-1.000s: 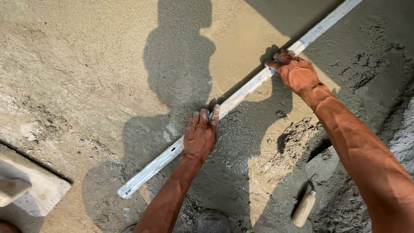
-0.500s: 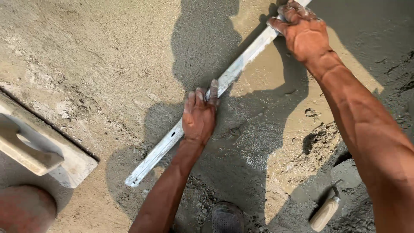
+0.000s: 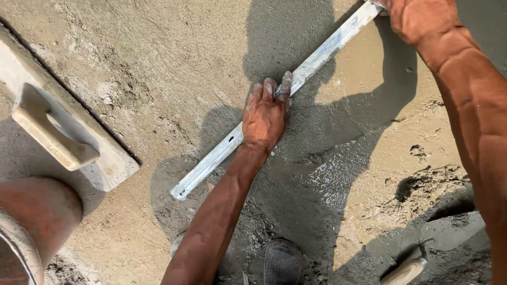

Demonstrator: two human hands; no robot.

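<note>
A long metal straightedge (image 3: 216, 155) lies diagonally across wet cement (image 3: 174, 58), running from lower left to the top right. My left hand (image 3: 265, 115) presses down on its middle, fingers curled over the bar. My right hand (image 3: 414, 16) holds the bar's far end at the top edge of the view, partly cut off. My right forearm stretches down the right side.
A wooden float (image 3: 58, 132) with a block handle rests on the cement at the left. A trowel's wooden handle (image 3: 405, 270) lies at the bottom right near rough, lumpy mortar. My shoe (image 3: 282, 261) shows at the bottom. A reddish round object (image 3: 37, 211) sits at the bottom left.
The view has moved closer and shifted. The straightedge and both hands sit higher and more to the right in view; the float has come further into sight. Both hands keep their grip.
</note>
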